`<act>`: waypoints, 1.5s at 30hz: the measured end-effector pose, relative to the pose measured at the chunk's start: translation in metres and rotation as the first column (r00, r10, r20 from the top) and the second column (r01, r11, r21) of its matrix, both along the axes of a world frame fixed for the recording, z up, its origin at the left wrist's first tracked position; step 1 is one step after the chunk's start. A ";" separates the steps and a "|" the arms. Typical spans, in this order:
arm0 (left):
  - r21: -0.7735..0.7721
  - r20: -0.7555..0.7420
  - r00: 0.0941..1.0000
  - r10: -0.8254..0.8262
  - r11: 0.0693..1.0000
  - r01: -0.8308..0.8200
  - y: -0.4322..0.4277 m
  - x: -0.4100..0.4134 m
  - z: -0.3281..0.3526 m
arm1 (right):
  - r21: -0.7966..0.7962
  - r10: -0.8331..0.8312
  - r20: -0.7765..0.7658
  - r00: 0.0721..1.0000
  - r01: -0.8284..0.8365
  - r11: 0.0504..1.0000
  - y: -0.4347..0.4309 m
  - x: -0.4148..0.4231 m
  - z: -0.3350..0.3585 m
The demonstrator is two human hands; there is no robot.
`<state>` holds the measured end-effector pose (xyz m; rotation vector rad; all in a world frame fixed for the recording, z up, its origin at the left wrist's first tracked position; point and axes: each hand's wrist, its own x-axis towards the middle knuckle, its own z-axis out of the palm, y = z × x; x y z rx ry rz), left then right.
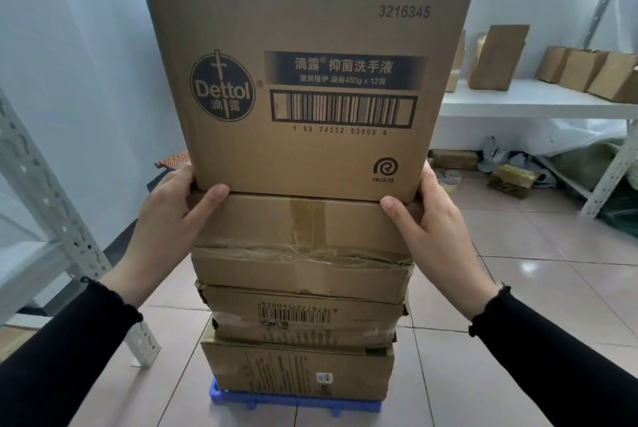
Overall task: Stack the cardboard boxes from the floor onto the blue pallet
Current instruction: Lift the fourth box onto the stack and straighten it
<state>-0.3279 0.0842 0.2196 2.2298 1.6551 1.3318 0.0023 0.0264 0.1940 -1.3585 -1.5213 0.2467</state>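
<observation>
The Dettol box (303, 74) blocks the middle of the far shelving (538, 98), and its top edge runs right at the frame's limit. Both hands' fingers wrap out of sight behind its lower corners. Only a strip of the blue pallet (276, 399) peeks out beneath the stack. The lowest box's (297, 369) print is too small to read.

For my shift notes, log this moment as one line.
Dettol box atop stack | left hand, right hand gripping bottom corners | blue pallet beneath
</observation>
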 end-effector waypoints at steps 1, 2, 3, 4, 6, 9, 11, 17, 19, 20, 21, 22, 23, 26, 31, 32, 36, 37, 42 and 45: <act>0.007 0.003 1.000 -0.004 1.000 0.004 0.000 -0.001 0.000 | 0.008 -0.008 0.006 1.000 0.008 1.000 0.000 -0.001 0.000; 0.015 0.013 1.000 -0.010 1.000 0.009 0.000 -0.002 0.000 | 0.013 -0.016 0.011 1.000 0.016 1.000 0.000 -0.002 0.000; 0.024 0.018 1.000 -0.014 1.000 0.013 0.000 -0.002 0.000 | 0.017 -0.021 0.013 1.000 0.021 1.000 0.000 -0.002 0.000; 0.038 0.019 1.000 -0.015 0.999 0.015 0.000 -0.003 -0.001 | 0.019 -0.025 0.012 1.000 0.025 1.000 0.000 -0.002 0.000; 0.058 0.013 1.000 -0.013 0.998 0.013 0.000 -0.004 -0.003 | 0.020 -0.032 0.014 0.999 0.031 0.999 -0.001 -0.002 -0.001; 0.070 0.026 0.999 -0.043 0.997 0.041 -0.001 -0.002 -0.004 | 0.029 -0.041 0.017 0.999 0.040 0.999 -0.002 0.000 -0.003; 0.078 0.030 0.997 -0.065 0.995 0.063 0.000 -0.002 -0.004 | 0.032 -0.036 0.018 0.999 0.036 0.999 -0.002 0.001 -0.004; 0.153 0.045 0.995 -0.091 0.985 0.083 0.007 -0.004 -0.011 | 0.033 0.010 -0.041 0.999 -0.008 0.999 -0.001 0.006 -0.007; 0.138 0.094 0.993 -0.068 0.989 0.055 0.010 -0.009 -0.021 | 0.041 0.030 -0.080 0.996 -0.027 0.999 -0.002 0.008 -0.013; 0.110 0.130 0.989 -0.069 0.992 0.055 0.011 -0.012 -0.029 | 0.043 0.045 -0.120 0.992 -0.040 0.998 -0.003 0.009 -0.018; 0.079 0.173 0.981 -0.082 0.994 0.069 0.011 -0.016 -0.039 | 0.038 0.058 -0.174 0.983 -0.052 0.998 -0.005 0.010 -0.022; 0.047 0.228 0.969 -0.099 0.995 0.091 0.009 -0.019 -0.048 | 0.027 0.066 -0.231 0.971 -0.061 0.998 -0.007 0.010 -0.027; 0.004 0.291 0.951 -0.110 0.994 0.114 0.008 -0.022 -0.060 | 0.013 0.073 -0.283 0.956 -0.072 0.997 -0.009 0.011 -0.034; -0.163 0.384 0.920 -0.080 0.975 0.153 0.002 -0.028 -0.095 | -0.065 0.083 -0.340 0.937 -0.112 0.992 -0.012 0.016 -0.069; -0.369 0.358 0.933 -0.034 0.913 0.175 -0.006 -0.026 -0.144 | -0.295 0.092 -0.265 0.960 -0.171 0.940 -0.020 0.022 -0.139; -0.377 0.344 0.939 -0.028 0.911 0.166 -0.008 -0.024 -0.150 | -0.310 0.108 -0.265 0.958 -0.190 0.932 -0.022 0.021 -0.148; -0.343 0.384 0.923 -0.014 0.926 0.157 -0.009 -0.022 -0.162 | -0.329 0.069 -0.240 0.968 -0.148 0.933 -0.021 0.019 -0.161; -0.337 0.397 0.918 -0.015 0.928 0.161 -0.007 -0.023 -0.164 | -0.329 0.061 -0.229 0.971 -0.137 0.934 -0.021 0.019 -0.161; -0.322 0.435 0.900 -0.018 0.931 0.174 -0.004 -0.025 -0.171 | -0.332 0.050 -0.261 0.964 -0.138 0.933 -0.019 0.015 -0.161; -0.307 0.436 0.900 -0.021 0.936 0.171 -0.004 -0.024 -0.173 | -0.329 0.036 -0.284 0.958 -0.132 0.935 -0.016 0.017 -0.163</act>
